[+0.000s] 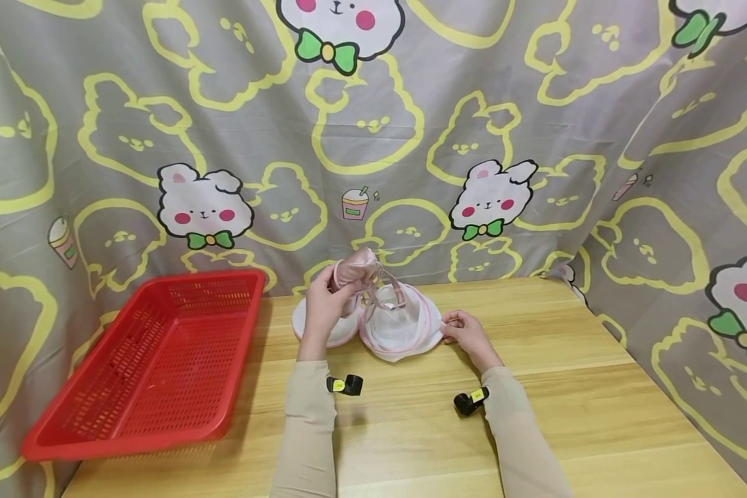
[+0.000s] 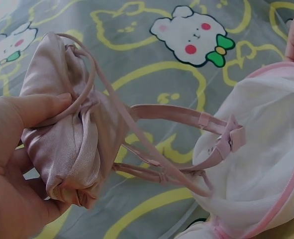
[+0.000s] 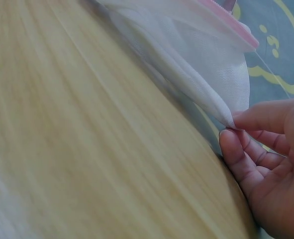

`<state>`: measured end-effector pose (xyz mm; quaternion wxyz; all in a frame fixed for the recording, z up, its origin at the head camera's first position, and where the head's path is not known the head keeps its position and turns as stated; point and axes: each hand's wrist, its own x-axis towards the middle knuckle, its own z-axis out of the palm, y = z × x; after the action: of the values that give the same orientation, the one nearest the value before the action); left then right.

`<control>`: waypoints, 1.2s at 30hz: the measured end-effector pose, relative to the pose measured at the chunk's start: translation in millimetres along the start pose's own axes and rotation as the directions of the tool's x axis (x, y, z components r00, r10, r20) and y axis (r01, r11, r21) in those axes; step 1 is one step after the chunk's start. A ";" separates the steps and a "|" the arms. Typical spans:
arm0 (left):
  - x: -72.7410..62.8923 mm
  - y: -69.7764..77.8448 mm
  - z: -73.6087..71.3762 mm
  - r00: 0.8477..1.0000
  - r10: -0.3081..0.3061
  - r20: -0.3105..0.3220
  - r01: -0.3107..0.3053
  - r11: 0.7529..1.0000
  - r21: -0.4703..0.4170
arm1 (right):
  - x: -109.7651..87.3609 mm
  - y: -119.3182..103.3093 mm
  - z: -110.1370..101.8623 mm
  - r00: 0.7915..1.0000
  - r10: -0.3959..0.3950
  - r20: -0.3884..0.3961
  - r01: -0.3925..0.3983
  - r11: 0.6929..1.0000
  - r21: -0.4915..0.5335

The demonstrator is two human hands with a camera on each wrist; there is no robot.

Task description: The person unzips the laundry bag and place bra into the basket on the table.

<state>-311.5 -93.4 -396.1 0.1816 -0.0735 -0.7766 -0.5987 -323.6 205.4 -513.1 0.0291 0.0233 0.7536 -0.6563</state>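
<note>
My left hand (image 1: 322, 304) grips a folded dusty-pink satin bra (image 2: 82, 124), held up with the thumb across its front. The bra's thin straps (image 2: 171, 110) trail to the right, their ends over the mouth of a white mesh laundry bag (image 2: 251, 144) with pink zip trim. In the head view this laundry bag (image 1: 395, 328) lies on the table, unzipped, with two rounded parts side by side. At its right edge my right hand (image 1: 469, 335) pinches the mesh between thumb and index finger, as the right wrist view shows. The bag's inside is only partly visible.
A red perforated plastic basket (image 1: 239, 366) stands on the left of the wooden table (image 1: 597, 387), with nothing seen in it. Behind the table hangs a grey curtain (image 1: 404, 117) with cartoon rabbits. A black wrist camera (image 1: 351, 384) sits by the left sleeve.
</note>
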 end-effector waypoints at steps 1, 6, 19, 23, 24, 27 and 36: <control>0.2 0.3 -0.4 1.000 -0.001 0.003 0.001 1.000 -0.003 | 0.0 0.2 0.3 1.000 -0.001 0.000 0.001 1.000 -0.002; 2.3 3.8 -3.1 1.000 -0.011 0.012 0.011 1.000 -0.012 | -0.4 0.9 0.8 1.000 0.003 -0.005 -0.003 1.000 0.004; 5.6 13.9 -11.2 1.000 -0.017 -0.014 0.017 0.999 0.034 | -4.3 -4.4 0.5 1.000 0.003 0.017 -0.003 1.000 0.030; 6.7 14.4 -14.4 1.000 0.002 -0.022 -0.001 0.999 0.041 | -5.0 -5.9 -0.5 1.000 0.012 0.020 -0.013 0.999 0.039; 7.1 14.3 -15.4 1.000 0.007 -0.025 -0.006 0.999 0.044 | -5.1 -6.4 -0.5 1.000 0.014 0.019 -0.015 0.999 0.040; 8.3 14.4 -18.2 0.999 0.016 -0.031 -0.014 0.998 0.054 | -5.2 -6.9 -0.3 1.000 0.015 0.020 -0.016 0.999 0.034; 10.6 14.6 -25.2 0.999 0.026 -0.045 -0.023 0.998 0.064 | -7.5 -6.5 1.6 1.000 -0.007 0.006 0.007 1.000 0.018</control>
<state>-311.5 -114.6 -373.4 0.2088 -0.0633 -0.7898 -0.5732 -316.5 203.0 -506.3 0.0288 0.0190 0.7475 -0.6633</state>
